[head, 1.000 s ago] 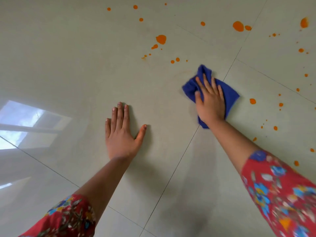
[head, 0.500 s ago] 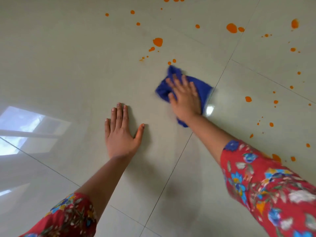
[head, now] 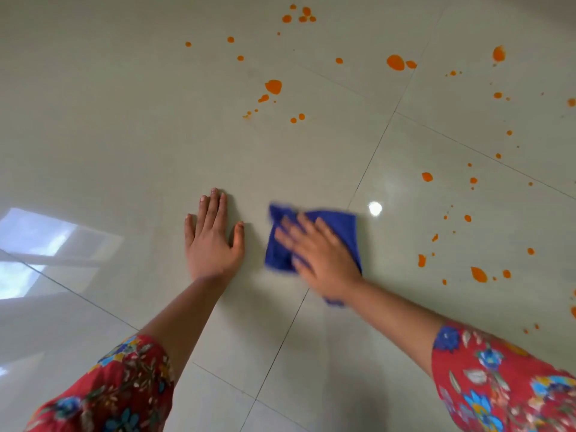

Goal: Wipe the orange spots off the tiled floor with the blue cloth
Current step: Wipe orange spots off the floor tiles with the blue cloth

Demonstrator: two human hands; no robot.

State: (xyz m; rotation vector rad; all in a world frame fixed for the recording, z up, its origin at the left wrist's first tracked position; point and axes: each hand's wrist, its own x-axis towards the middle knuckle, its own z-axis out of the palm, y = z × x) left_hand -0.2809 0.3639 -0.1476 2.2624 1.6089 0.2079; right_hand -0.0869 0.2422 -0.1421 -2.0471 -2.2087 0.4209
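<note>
Since the earlier frames the cloth (head: 341,227) has been drawn back from the far spots toward the body and now lies under the right hand (head: 321,255), just beside the left hand (head: 212,244). Both are blurred by motion, so fine detail of the fingers cannot be made out.

Right hand: laid flat on the cloth with fingers spread, pressing it to the floor (head: 124,135) rather than clenching it. Whether any fold is pinched cannot be told. The cloth is spread roughly square, with a corner showing beneath the wrist, and it lies just to the left-hand side of a grout line (head: 367,165).

Left hand: released, palm down, fingers together and thumb out, planted on the tile as a brace. Nothing is held.

Spots (head: 273,86): none are seen under or touching the cloth. One group lies well beyond the fingertips of both hands, further clusters beyond that. A second scatter lies out to the right of the right hand, across the grout line, running from far to near. The tile immediately around both hands appears clean.

Step in hand, as judged: a wiping stroke, at its near end. The task is judged well short of complete, as many spots remain.

Next move, as judged: the cloth should be pushed out again, either forward to the group ahead or rightward to the nearer scatter, with pressure kept flat so that the larger blots are lifted and not smeared.
</note>
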